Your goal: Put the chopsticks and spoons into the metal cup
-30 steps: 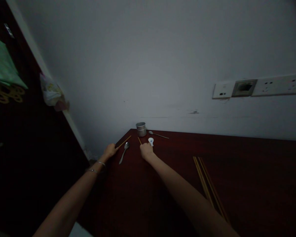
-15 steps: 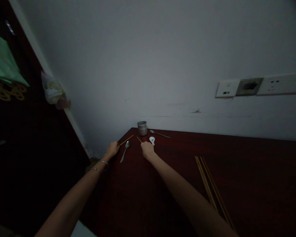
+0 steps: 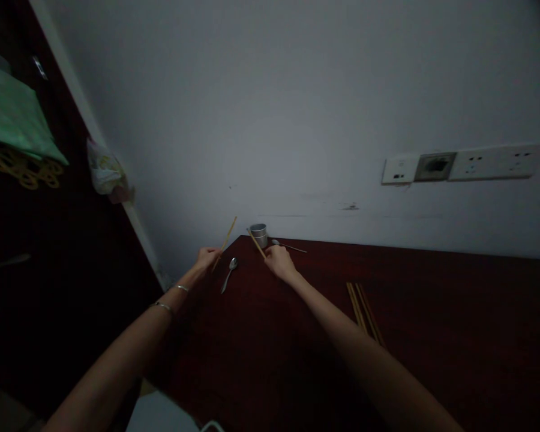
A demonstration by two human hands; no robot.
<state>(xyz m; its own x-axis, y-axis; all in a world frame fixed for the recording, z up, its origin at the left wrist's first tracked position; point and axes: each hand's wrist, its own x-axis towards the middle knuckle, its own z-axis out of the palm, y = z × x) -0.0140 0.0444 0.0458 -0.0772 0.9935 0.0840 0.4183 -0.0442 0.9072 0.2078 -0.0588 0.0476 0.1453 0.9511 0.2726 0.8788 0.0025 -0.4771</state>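
Note:
My left hand [image 3: 206, 258] is closed on a wooden chopstick [image 3: 229, 233], held tilted with its tip up against the wall. In my right hand [image 3: 279, 260] is another chopstick [image 3: 257, 245], which slants up to the left across the front of the metal cups [image 3: 261, 239] at the table corner. A metal spoon [image 3: 229, 275] lies between my hands, nearer the left. Behind my right hand rests a second, long-handled spoon [image 3: 291, 246]. The white spoon is hidden, probably by my right hand.
Several chopsticks [image 3: 362, 312] lie on the dark red table [image 3: 270, 336], right of my right forearm. The wall [image 3: 297, 120] rises behind, with a socket panel [image 3: 459, 163]. A dark door [image 3: 40, 252] with hanging bags stands at left.
Both chopsticks have been raised from low over the table to steeper angles. My right hand has moved slightly right and covers where the white spoon was. The view has shifted a little.

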